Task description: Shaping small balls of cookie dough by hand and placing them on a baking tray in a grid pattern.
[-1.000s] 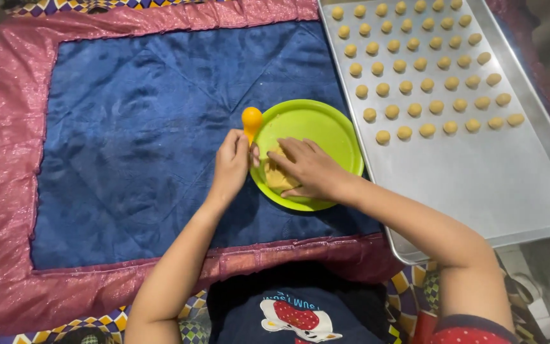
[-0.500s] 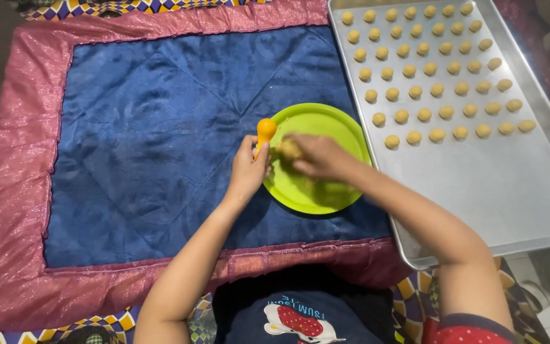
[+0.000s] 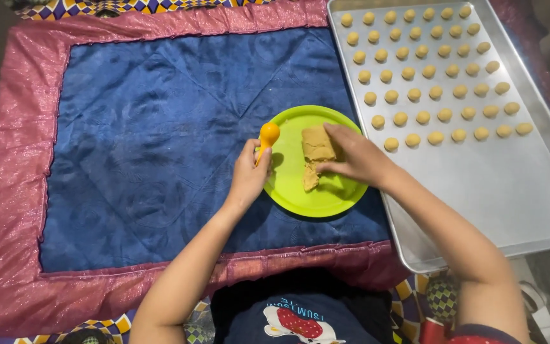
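Two hands busy: dough lump (image 3: 316,150) at plate (image 3: 300,197) centre is pinched by right hand (image 3: 358,159); orange scoop (image 3: 267,137) is gripped by left hand (image 3: 247,175) at plate's left rim; portioning step, scoop loading needed next.

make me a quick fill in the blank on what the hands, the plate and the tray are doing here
1. The left hand holds a small orange ____ beside the plate's left edge.
2. The right hand rests on a lump of tan dough on a round ____ plate.
3. Rows of small dough balls sit on a metal ____ to the right of the plate.

Missing words: spoon; green; tray
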